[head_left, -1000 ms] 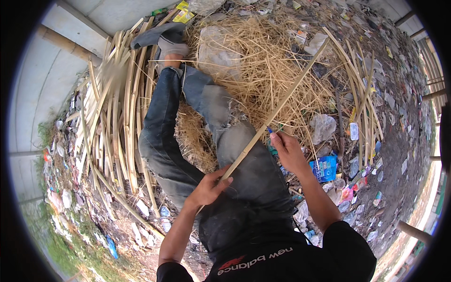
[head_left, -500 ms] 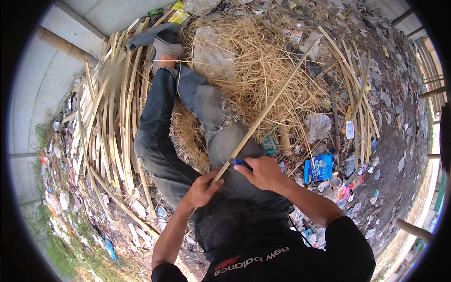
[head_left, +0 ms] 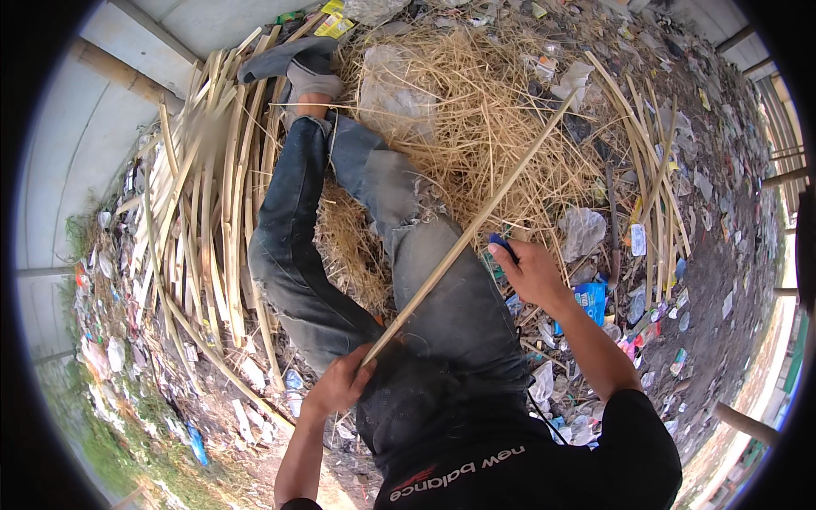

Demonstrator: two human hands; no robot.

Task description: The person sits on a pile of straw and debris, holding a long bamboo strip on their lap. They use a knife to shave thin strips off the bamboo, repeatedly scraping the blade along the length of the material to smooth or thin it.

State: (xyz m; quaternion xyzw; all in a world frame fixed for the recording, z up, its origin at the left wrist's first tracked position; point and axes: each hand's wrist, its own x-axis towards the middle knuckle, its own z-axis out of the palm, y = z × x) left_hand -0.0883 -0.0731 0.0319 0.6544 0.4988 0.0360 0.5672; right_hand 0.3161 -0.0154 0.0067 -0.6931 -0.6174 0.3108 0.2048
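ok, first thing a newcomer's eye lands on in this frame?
The long bamboo strip running diagonally across the person's lap, its near end gripped in the left hand while the right hand holds a small blue-handled tool beside it. Next, the heap of dry straw at top centre, and the fan of split bamboo strips on the left.

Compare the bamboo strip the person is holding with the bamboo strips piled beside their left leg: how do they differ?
The held strip is single, slanting across the right knee, gripped by the left hand; the piled strips are many, lying loose and overlapping on the ground, untouched. Both are long, thin and pale tan.
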